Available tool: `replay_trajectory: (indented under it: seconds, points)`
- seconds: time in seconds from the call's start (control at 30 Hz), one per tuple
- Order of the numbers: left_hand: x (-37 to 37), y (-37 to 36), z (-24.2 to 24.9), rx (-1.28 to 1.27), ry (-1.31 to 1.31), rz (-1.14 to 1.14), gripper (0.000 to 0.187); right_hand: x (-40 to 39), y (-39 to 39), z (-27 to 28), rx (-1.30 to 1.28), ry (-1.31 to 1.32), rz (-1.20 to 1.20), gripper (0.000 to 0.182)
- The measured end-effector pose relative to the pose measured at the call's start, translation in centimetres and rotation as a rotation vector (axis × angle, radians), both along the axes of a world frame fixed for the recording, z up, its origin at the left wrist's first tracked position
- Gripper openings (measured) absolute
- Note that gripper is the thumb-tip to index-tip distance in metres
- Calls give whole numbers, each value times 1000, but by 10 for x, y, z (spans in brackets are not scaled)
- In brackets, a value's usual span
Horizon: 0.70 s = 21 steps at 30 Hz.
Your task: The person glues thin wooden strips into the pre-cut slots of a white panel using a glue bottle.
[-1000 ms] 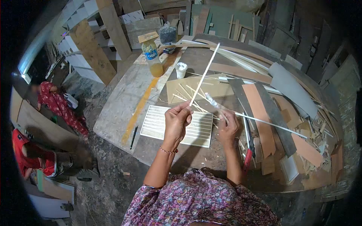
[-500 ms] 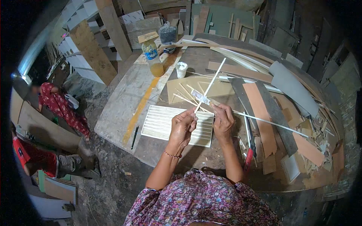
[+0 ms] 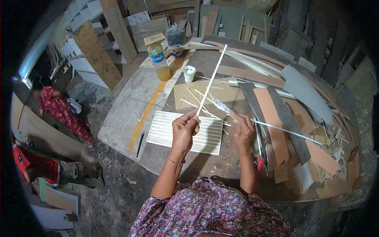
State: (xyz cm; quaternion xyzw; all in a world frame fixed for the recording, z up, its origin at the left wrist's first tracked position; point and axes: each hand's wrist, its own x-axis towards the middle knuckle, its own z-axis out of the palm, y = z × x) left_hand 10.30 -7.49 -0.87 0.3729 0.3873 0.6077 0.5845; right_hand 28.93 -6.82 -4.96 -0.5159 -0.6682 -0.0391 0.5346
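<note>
Above the slatted panel [image 3: 185, 132] on the workbench [image 3: 130, 106], your left hand [image 3: 184, 130] is closed around the lower end of a thin white strip [image 3: 211, 81]. That strip slants up and away from you, its far tip over the boards toward the back of the bench. Just beside it, your right hand [image 3: 242, 130] pinches a small clear tube [image 3: 222, 106], which points toward the strip without touching it. Both hands hover over the near edge of the panel, close together but apart. Loose sticks [image 3: 193, 98] lie beyond the panel. Farther back stand a bottle [image 3: 160, 59] and a small white cup [image 3: 190, 73].
</note>
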Motion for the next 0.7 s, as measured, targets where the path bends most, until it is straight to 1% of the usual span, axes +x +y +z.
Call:
replay_trajectory:
  seconds: [0.07, 0.17, 0.27, 0.37, 0.57, 0.7]
  points:
    - [-2, 3, -8, 15, 37, 27, 24, -2, 0, 0, 11, 164, 46, 35]
    - [4, -1, -13, 10, 67, 58, 23, -5, 2, 12, 4, 167, 63, 33]
    - [8, -4, -16, 11, 93, 44, 23, -11, 7, 15, 21, 81, 21, 31]
    - [11, -6, -13, 28, 137, 89, 21, -11, 11, 9, 8, 87, -8, 29]
    - [8, -6, -13, 28, 149, 75, 21, -4, 0, 16, 68, -135, 33, 29]
    - [9, -6, -15, 33, 172, 68, 20, -1, 7, 15, 67, -152, -10, 28]
